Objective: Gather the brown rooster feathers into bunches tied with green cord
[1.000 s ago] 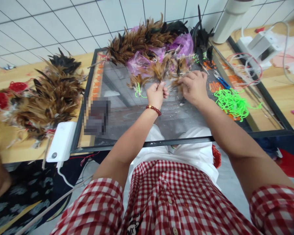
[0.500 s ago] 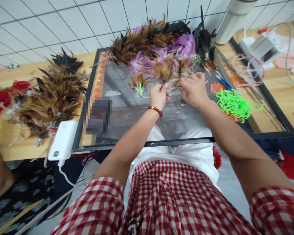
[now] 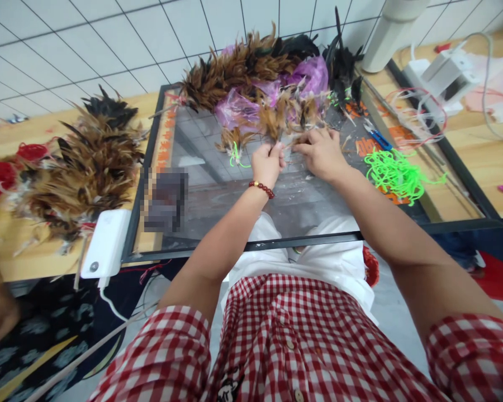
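Note:
My left hand (image 3: 269, 163), with a beaded bracelet at its wrist, is closed in a pinch on the base of a small bunch of brown feathers (image 3: 272, 121). The feathers fan away from me, above the glass tabletop (image 3: 218, 195). Close by on the right, my right hand (image 3: 324, 153) has its fingers bent and drawn together at loose brown feathers (image 3: 294, 139); its fingertips are partly hidden. A tied feather tuft (image 3: 235, 142) with bright green cord lies left of my left hand.
Behind the hands lie a long brown feather garland (image 3: 235, 72) and a purple plastic bag (image 3: 310, 78). At right are green cords (image 3: 396, 173), blue thread snips (image 3: 377, 135) and a power strip (image 3: 444, 78). A feather heap (image 3: 84, 167) and white power bank (image 3: 107, 244) sit left.
The view has shifted slightly. Both hands stay close together over the glass; my right fingers have come a little lower and flatter at the loose feathers. My left hand keeps its pinch.

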A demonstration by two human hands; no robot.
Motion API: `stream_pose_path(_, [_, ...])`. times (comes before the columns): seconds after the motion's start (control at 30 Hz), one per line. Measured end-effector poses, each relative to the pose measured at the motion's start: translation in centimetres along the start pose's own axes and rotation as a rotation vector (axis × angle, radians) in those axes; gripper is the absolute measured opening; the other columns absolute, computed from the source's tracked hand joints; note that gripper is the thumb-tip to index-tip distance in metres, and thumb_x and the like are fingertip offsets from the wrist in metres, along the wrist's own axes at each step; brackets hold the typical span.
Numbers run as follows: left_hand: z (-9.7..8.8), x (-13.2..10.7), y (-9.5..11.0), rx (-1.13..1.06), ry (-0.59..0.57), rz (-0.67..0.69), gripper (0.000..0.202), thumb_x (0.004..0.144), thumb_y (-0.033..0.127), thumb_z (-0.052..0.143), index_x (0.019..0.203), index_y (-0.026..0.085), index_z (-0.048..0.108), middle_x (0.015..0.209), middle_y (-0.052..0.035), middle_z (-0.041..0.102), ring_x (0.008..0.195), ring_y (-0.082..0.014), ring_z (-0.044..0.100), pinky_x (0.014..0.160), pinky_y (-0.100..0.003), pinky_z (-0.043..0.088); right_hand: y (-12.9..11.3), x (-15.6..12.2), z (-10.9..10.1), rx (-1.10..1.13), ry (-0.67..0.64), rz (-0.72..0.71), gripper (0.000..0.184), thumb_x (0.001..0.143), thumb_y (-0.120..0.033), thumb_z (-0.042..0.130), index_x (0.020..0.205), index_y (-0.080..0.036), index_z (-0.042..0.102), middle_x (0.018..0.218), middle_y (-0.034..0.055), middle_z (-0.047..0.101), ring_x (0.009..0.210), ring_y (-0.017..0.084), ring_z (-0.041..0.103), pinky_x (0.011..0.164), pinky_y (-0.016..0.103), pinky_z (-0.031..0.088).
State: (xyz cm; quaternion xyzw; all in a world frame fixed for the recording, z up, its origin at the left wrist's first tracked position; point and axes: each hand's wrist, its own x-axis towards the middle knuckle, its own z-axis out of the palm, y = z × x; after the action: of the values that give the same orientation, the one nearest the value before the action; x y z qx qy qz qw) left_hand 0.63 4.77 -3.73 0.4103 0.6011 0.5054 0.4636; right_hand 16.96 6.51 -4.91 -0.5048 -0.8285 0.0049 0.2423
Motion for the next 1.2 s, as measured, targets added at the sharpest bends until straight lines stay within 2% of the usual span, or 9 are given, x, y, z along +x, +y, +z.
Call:
stream_pose_path(0.13, [0.0,0.0,0.3,-0.053,0.024,-0.038,0.019,0.094,0.029,0.067,0.08,0.018,0.065,0.066,0.0047,0.062,0.046,-0.003,0.055,0.047,-0.016,0.041,0.6,0.1,-0.2,-0.026,-0.005,0.006,0.03,0.103,-0.033,0.042,0.098,-0.023,0.07,0.119,0.0131,0.071,0.118,0.033,0.057,0.104,0.057,0.038])
stream_pose_path(0.3, [0.1,0.1,-0.2,-0.029,-0.018,-0.01,0.022,0.094,0.028,0.067,0.075,0.017,0.064,0.068,0.0025,0.067,0.049,-0.0046,0.059,0.049,-0.017,0.045,-0.2,0.3,-1.4,-0.019,-0.005,-0.028,0.032,0.104,-0.033,0.039,0.108,-0.024,0.07,0.108,0.0111,0.074,0.11,0.03,0.062,0.099,0.05,0.043])
stream_pose_path(0.5, [0.1,-0.2,-0.5,0.097,-0.113,0.049,0.03,0.092,0.033,0.07,0.068,0.019,0.06,0.059,0.0032,0.064,0.046,-0.0052,0.056,0.048,-0.016,0.043,-1.0,0.1,-2.0,0.003,-0.043,-0.053,0.038,0.106,-0.044,0.034,0.113,-0.029,0.069,0.107,0.0099,0.072,0.114,0.03,0.06,0.106,0.052,0.039])
stream_pose_path(0.73, [-0.1,-0.3,-0.8,0.235,-0.207,0.167,0.032,0.088,0.019,0.069,0.059,0.019,0.059,0.053,0.0041,0.058,0.046,-0.0061,0.052,0.052,-0.019,0.04,-0.6,0.3,-1.6,-0.091,0.027,-0.067,0.031,0.104,-0.037,0.04,0.102,-0.025,0.069,0.109,0.0099,0.073,0.111,0.029,0.063,0.106,0.049,0.041])
stream_pose_path(0.83, [-0.1,-0.3,-0.6,0.15,-0.179,0.135,0.025,0.089,0.015,0.067,0.065,0.018,0.064,0.054,0.0053,0.058,0.044,-0.0049,0.05,0.05,-0.018,0.039,0.1,0.5,-1.5,0.029,0.151,-0.018,0.028,0.104,-0.037,0.044,0.102,-0.025,0.069,0.105,0.0085,0.075,0.107,0.027,0.066,0.102,0.046,0.044])
stream_pose_path(0.93, [-0.1,-0.2,-0.2,-0.002,-0.121,0.063,0.023,0.094,0.019,0.064,0.071,0.017,0.065,0.056,0.0056,0.059,0.044,-0.0036,0.051,0.048,-0.016,0.039,1.8,0.7,-1.1,0.177,0.34,0.111,0.029,0.103,-0.04,0.045,0.1,-0.024,0.07,0.102,0.0084,0.075,0.102,0.025,0.067,0.095,0.044,0.049])
stream_pose_path(1.0, [0.0,-0.2,0.0,-0.084,-0.095,0.041,0.022,0.094,0.022,0.066,0.073,0.016,0.065,0.058,0.0053,0.061,0.046,-0.0028,0.053,0.048,-0.015,0.039,3.3,0.9,-0.5,0.235,0.415,0.189,0.03,0.102,-0.043,0.047,0.097,-0.023,0.069,0.101,0.009,0.075,0.099,0.026,0.068,0.092,0.045,0.052])
stream_pose_path(1.1, [0.1,-0.2,0.3,-0.161,-0.094,0.039,0.021,0.091,0.026,0.072,0.074,0.015,0.066,0.062,0.0044,0.065,0.048,-0.0022,0.055,0.048,-0.015,0.041,4.6,1.0,0.3,0.289,0.388,0.257,0.033,0.101,-0.05,0.049,0.096,-0.024,0.069,0.1,0.01,0.073,0.101,0.028,0.067,0.095,0.047,0.052])
stream_pose_path(1.2, [0.1,-0.4,0.4,-0.19,-0.119,0.046,0.021,0.09,0.026,0.074,0.073,0.015,0.068,0.063,0.0038,0.068,0.048,-0.0022,0.056,0.049,-0.015,0.042,3.9,0.9,0.4,0.395,0.306,0.173,0.036,0.098,-0.057,0.054,0.094,-0.025,0.07,0.096,0.0092,0.073,0.099,0.027,0.066,0.095,0.045,0.051])
